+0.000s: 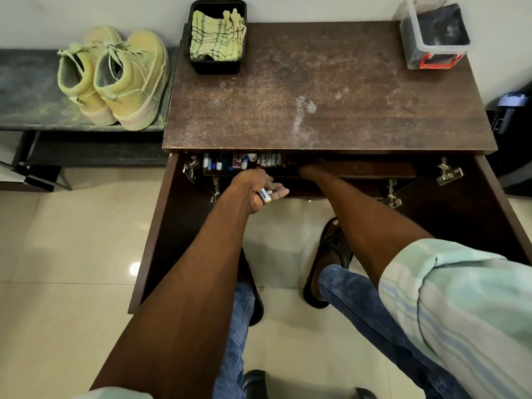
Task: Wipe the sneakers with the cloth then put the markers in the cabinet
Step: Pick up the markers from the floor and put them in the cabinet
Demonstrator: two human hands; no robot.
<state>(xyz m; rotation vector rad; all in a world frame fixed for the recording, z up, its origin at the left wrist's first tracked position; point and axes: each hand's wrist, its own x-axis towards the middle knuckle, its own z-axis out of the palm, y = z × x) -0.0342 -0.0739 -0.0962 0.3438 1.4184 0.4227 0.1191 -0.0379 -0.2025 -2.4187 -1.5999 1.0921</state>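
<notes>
My left hand [256,188] holds a white marker [265,195] with black lettering, just in front of the open cabinet. My right hand [312,169] reaches onto the cabinet's inner shelf [359,169], its fingers hidden under the top board. Several markers [241,161] stand in a row on that shelf, to the left of my right hand. A pair of yellow-green sneakers [115,79] sits on the dark bench at the left. The yellow checked cloth [216,36] lies in a black bin on the cabinet top.
The brown cabinet top [325,90] carries the black bin [216,66] at back left and a clear plastic box [434,36] at back right. Both cabinet doors [161,226] stand open on either side of my legs. A dark appliance [515,133] stands at right.
</notes>
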